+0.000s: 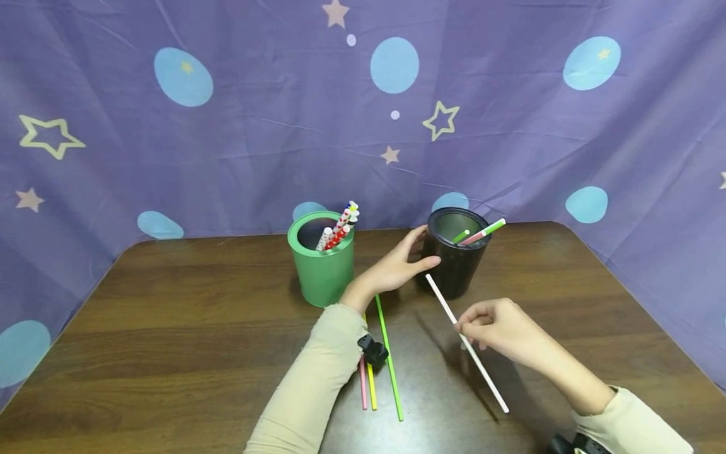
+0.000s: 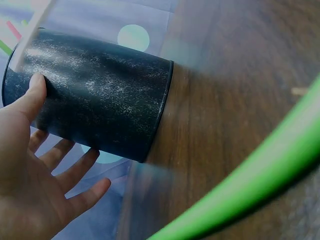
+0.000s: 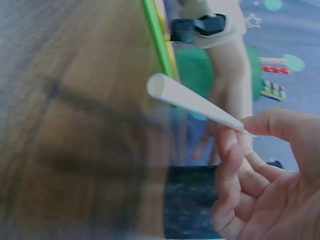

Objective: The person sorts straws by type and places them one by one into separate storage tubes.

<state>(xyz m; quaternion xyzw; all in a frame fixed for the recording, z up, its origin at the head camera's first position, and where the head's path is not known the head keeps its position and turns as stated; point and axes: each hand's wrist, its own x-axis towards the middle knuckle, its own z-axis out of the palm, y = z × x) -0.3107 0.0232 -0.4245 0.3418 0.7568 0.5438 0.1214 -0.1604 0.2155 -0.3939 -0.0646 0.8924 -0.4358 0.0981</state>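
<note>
My right hand [image 1: 499, 329] pinches a long, thin white straw [image 1: 489, 380] near its middle, between thumb and fingertips. The straw slants over the table, its far end beside the black pot. A round end of it faces the camera in the right wrist view. My left hand [image 1: 399, 263] holds the side of the black pot [image 2: 105, 95], thumb across the front and the other fingers round the far side. Inside the pot lean green and pink straws [image 1: 492, 227]. Its lower ends are hidden by the wall.
Left of the black pot stands a green pot [image 1: 324, 277] with several dotted, patterned sticks [image 1: 339, 234]. A green straw [image 1: 391, 372], a yellow straw [image 1: 371, 388] and a pink straw [image 1: 363, 388] lie on the wooden table [image 1: 198, 353], partly under the left forearm. A patterned purple cloth [image 1: 261, 113] hangs behind.
</note>
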